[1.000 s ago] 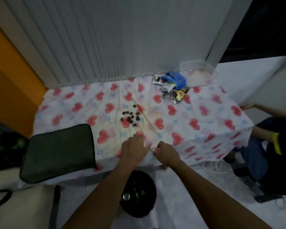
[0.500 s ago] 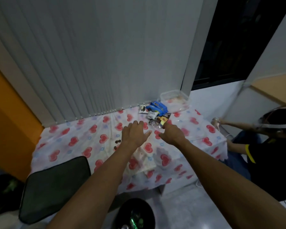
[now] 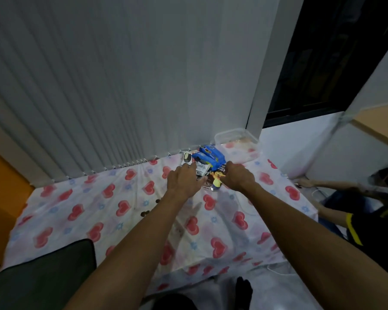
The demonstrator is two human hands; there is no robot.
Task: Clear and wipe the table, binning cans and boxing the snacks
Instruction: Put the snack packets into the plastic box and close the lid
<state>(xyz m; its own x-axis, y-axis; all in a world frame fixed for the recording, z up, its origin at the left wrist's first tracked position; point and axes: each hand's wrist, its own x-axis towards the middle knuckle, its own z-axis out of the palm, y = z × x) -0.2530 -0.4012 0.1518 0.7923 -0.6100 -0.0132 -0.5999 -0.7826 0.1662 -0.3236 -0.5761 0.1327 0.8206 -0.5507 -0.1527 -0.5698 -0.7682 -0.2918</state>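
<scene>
Both my hands at snacks (image 3: 207, 157), far desk (image 3: 121, 209) edge, beside box (image 3: 238, 142), I judge for boxing. Left hand (image 3: 184, 180) wide over packets; right hand (image 3: 238, 176) curled, grip cannot tell.

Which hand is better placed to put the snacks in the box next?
Probably the right hand: it sits at the snacks on the side next to the box, which stands just beyond it. The left hand is across the snacks from the box.

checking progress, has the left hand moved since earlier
Yes, the left hand went from the near edge of the tablecloth to the far snack packets.
</scene>
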